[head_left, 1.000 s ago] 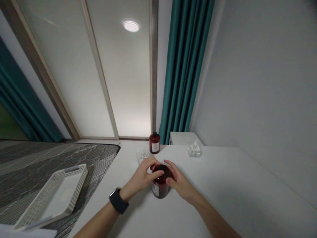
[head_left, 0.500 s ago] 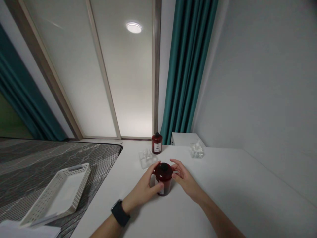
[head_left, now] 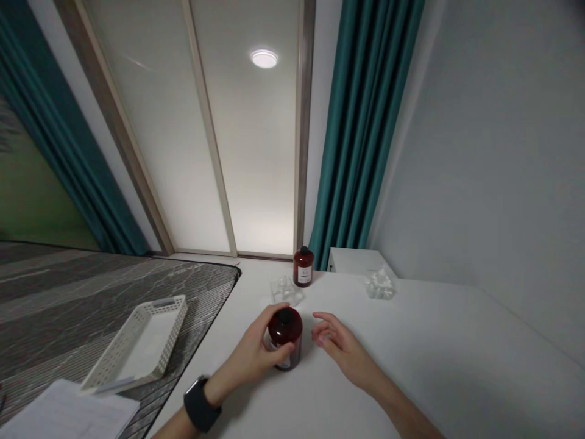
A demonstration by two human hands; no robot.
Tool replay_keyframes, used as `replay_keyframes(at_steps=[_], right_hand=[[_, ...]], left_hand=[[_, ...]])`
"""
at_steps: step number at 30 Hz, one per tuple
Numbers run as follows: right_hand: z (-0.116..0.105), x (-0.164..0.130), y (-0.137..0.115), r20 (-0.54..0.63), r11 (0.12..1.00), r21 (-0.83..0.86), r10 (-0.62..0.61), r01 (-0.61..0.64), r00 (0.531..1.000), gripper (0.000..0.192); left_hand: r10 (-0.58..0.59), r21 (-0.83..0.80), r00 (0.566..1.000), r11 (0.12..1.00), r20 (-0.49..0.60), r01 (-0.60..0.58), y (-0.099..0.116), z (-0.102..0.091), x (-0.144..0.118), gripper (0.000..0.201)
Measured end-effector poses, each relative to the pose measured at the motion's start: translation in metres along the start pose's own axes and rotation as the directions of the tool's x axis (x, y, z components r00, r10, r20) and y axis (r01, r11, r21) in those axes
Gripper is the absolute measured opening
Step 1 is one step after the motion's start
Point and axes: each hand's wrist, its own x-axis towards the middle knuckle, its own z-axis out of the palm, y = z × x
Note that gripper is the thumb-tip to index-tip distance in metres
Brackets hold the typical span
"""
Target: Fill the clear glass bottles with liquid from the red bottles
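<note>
A dark red-brown bottle (head_left: 296, 349) with a black cap and a white label stands upright on the white table (head_left: 347, 402). My left hand (head_left: 261, 346), with a black watch on its wrist, wraps round the bottle's left side, thumb in front and fingers behind. To the right of the bottle, my right hand (head_left: 339, 349) hovers apart from it, fingers loosely curled and parted, holding nothing. Farther back is a second amber bottle (head_left: 303, 267) of the same kind. Just beyond the held bottle lies a clear plastic tray (head_left: 287, 289).
Crumpled clear plastic (head_left: 380, 284) lies at the back right of the table, before a white cabinet (head_left: 359, 259). On the left, a white perforated basket (head_left: 132, 347) and paper sheets (head_left: 73, 411) rest on a grey patterned surface. A grey wall borders the right side.
My right hand has come away from the bottle, leaving a gap. The left hand still grips the bottle, which has shifted left relative to the table. The view has turned slightly left.
</note>
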Motion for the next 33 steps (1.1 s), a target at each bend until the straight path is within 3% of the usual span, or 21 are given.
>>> replay_keyframes(at_steps=[6, 10, 13, 17, 23, 28, 33], right_hand=[[0.017, -0.003, 0.002, 0.001, 0.993, -0.108, 0.049, -0.049, 0.999, 0.04], [0.019, -0.003, 0.005, -0.02, 0.989, -0.138, 0.045, -0.048, 0.999, 0.039], [0.019, -0.003, 0.007, -0.032, 0.987, -0.152, 0.047, -0.051, 0.998, 0.039], [0.019, -0.004, 0.008, -0.033, 0.985, -0.166, 0.042, -0.046, 0.999, 0.041], [0.017, -0.007, 0.012, -0.034, 0.981, -0.19, 0.029, -0.035, 0.999, 0.039], [0.017, -0.009, 0.011, -0.048, 0.977, -0.205, 0.044, -0.053, 0.998, 0.039], [0.019, -0.009, 0.008, -0.041, 0.975, -0.215, 0.052, -0.06, 0.998, 0.038]], left_hand=[[-0.053, 0.134, 0.981, 0.988, -0.187, 0.079, -0.033, -0.055, 0.003, 0.055], [-0.09, 0.151, 0.988, 0.983, -0.127, 0.109, -0.057, -0.089, 0.03, 0.055], [-0.084, 0.165, 0.984, 0.98, -0.158, 0.11, -0.07, -0.103, 0.055, 0.054], [-0.086, 0.174, 0.967, 0.976, -0.242, 0.13, -0.088, -0.102, 0.087, 0.049], [-0.082, 0.219, 0.907, 0.958, -0.412, 0.186, -0.113, -0.081, 0.116, 0.055], [-0.106, 0.3, 0.865, 0.911, -0.491, 0.282, -0.126, -0.064, 0.099, 0.094], [-0.184, 0.397, 0.863, 0.829, -0.471, 0.394, -0.138, -0.056, 0.076, 0.073]])
